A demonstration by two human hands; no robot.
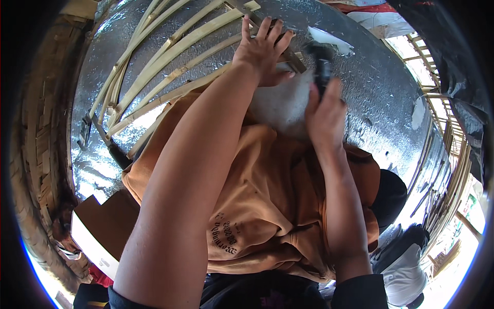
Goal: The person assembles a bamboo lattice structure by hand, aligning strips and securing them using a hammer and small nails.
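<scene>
My left hand [262, 54] lies with its fingers spread across a dark narrow strip [297, 63], near the ends of several pale bamboo strips [177, 41]. My right hand [327, 110] is wrapped round a black hammer-like tool [322, 64], which stands just to the right of my left hand. Motion smears the tool, so its exact kind is hard to make out. Between and below the hands shows a pale, smooth surface [283, 100]. Brown-orange cloth [257, 175] with dark print covers my lap beneath both forearms.
A blade with a black handle [118, 154] lies left of the cloth. Nearer on that side is an open cardboard box [105, 226]. Shiny grey sheeting [381, 98] covers the ground. A woven bamboo wall [41, 123] stands left; thin sticks [445, 180] line the right.
</scene>
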